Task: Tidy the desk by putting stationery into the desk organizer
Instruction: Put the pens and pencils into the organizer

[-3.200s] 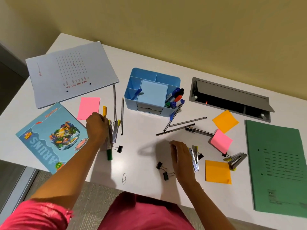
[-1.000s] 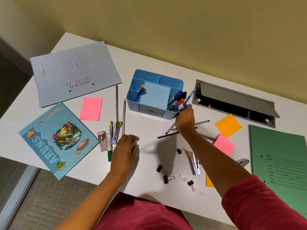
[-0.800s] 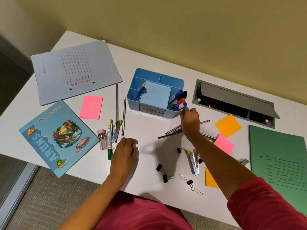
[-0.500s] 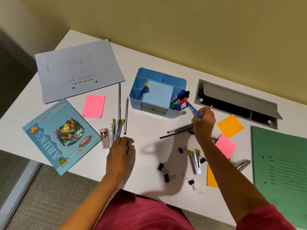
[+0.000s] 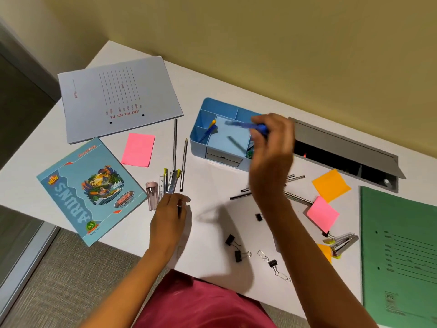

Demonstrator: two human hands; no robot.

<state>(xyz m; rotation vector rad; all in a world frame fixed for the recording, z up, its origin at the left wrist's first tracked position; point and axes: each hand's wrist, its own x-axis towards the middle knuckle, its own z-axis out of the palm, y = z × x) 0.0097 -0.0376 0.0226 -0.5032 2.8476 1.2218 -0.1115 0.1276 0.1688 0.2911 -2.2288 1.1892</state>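
Holding a blurred blue pen (image 5: 246, 125) above the organizer (image 5: 222, 138), the right hand (image 5: 272, 147) hides its right compartments; left hand (image 5: 169, 214) curls on the surface (image 5: 208, 185), contents unclear.

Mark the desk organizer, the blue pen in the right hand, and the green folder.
desk organizer (image 5: 197, 134): head view, bare front-left wall.
blue pen (image 5: 238, 124): head view, blurred barrel left of the fingers.
right hand (image 5: 272, 147): head view, back of the hand.
green folder (image 5: 399, 252): head view, cover middle.
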